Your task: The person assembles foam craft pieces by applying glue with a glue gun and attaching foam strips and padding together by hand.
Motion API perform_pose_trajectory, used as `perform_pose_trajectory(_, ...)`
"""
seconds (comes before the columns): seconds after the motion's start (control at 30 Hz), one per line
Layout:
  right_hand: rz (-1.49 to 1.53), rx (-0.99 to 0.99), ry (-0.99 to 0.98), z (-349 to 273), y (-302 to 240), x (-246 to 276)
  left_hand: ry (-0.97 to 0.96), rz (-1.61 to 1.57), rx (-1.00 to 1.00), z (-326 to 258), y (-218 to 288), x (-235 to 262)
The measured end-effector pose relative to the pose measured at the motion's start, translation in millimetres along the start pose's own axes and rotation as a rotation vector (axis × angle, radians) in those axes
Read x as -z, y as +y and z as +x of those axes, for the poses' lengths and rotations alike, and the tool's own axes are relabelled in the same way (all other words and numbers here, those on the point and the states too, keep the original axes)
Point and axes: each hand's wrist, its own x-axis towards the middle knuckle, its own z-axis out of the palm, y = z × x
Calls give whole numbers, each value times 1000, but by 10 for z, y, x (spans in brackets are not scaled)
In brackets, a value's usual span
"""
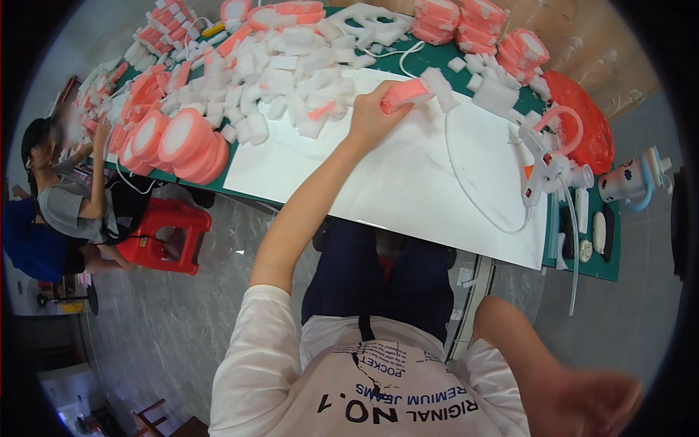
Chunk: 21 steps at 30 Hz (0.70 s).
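My left hand (375, 115) reaches over the white board on the table, its fingers wrapped round a pink foam block (405, 93). A ragged strip of white foam (440, 89) lies against the block's right end; whether the two are joined I cannot tell. My right hand (593, 400) is off the table, low at the right beside my body. It is blurred, and its finger pose does not show clearly. Left of my left hand, a heap of white foam pieces (291, 80) spreads over the board's far edge.
Round pink-and-white foam stacks (193, 146) stand at the left; more (480, 25) stand at the back. At the right are a white cable (466, 186), a glue gun (537, 164), a red bag (582, 120) and a cup (622, 182). Another person (73, 197) works at the far left.
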Motion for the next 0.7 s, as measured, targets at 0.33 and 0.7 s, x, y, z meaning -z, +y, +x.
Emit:
perform_pose_trajectory(0.33,-741,-515,-788,-1296,2251,596,-23,15,12,25,-1,-22)
perform_pose_trajectory(0.7,-784,-538,-880,-1639,2472,663,-32,-11,82,23,-2,-28)
